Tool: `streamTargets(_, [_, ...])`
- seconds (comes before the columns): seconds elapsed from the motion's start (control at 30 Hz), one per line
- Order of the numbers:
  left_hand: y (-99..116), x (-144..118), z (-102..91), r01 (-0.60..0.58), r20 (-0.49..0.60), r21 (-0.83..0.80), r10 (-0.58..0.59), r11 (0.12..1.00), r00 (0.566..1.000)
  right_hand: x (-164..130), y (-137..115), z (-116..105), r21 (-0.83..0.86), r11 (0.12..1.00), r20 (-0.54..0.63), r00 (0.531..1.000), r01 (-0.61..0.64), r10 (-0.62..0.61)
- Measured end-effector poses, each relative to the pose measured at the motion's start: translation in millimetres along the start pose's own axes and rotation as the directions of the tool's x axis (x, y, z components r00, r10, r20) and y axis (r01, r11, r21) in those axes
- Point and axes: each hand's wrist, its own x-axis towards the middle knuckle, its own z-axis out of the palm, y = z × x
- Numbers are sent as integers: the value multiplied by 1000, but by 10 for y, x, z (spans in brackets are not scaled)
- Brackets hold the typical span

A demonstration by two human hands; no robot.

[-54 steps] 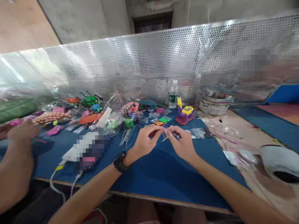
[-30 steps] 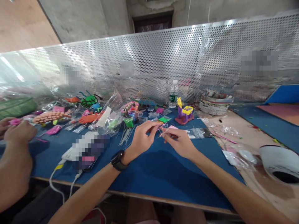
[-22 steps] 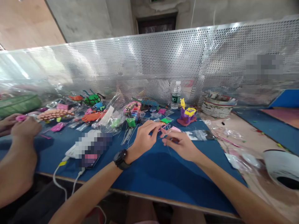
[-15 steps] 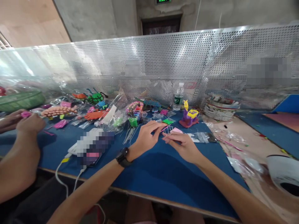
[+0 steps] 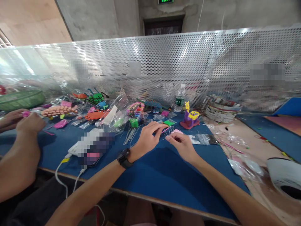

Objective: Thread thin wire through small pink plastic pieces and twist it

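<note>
My left hand (image 5: 150, 135), with a dark watch on its wrist, is pinched over the blue mat at a bundle of thin pale wires (image 5: 171, 129) with bent ends. Facing it, my right hand (image 5: 182, 145) has thumb and forefinger closed together at the near side of the same wires. A green packet (image 5: 168, 122) lies just beyond my left fingertips, and a pink packet (image 5: 177, 131) sits behind my right fingers. Loose straight wires (image 5: 131, 135) lie left of my left hand. A purple and yellow clay figure (image 5: 190, 116) stands behind my right hand.
A phone (image 5: 95, 157) and a white power bank (image 5: 87, 141) with cables lie to the left. Behind are clay animals (image 5: 96, 115), a water bottle (image 5: 180, 99) and a perforated metal screen (image 5: 155, 53). A paper-wrapped basket (image 5: 221, 111) stands right. A co-worker's hands (image 5: 30, 124) hold something pink.
My right hand has shifted slightly, its fingers curling into a tighter pinch at the wires. My left hand stays nearly in place.
</note>
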Motion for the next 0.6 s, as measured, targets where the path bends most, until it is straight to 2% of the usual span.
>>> streamTargets(0.17, [16, -43, 45, -41, 25, 16, 41, 999, 999, -99, -52, 35, 47, 998, 110, 993, 29, -34])
streamTargets(0.27, [10, -53, 51, -26, -16, 56, 27, 998, 999, -134, -34, 54, 116, 992, 174, 982, 58, -78])
streamTargets(0.33, [13, -48, 40, -13, -70, 75, 18, 997, 997, -136, -20, 70, 68, 990, 121, 984, 122, -130])
streamTargets(0.4, [34, -38, 23, -4, -129, 78, 14, 997, 992, -127, -27, 78, -115, 966, -46, 971, 230, -237])
streamTargets(0.43, [51, -32, 14, 3, -152, 77, 9, 997, 988, -122, -41, 75, -243, 927, -134, 936, 287, -325])
streamTargets(0.5, [94, -21, -2, 21, -198, 73, -6, 997, 980, -118, -90, 51, -504, 783, -231, 816, 365, -530])
streamTargets(0.57, [134, -14, -15, 43, -240, 68, -26, 997, 970, -133, -146, 15, -698, 588, -170, 704, 408, -690])
streamTargets(0.6, [150, -12, -19, 53, -258, 62, -36, 997, 965, -145, -170, 0, -754, 496, -106, 666, 430, -738])
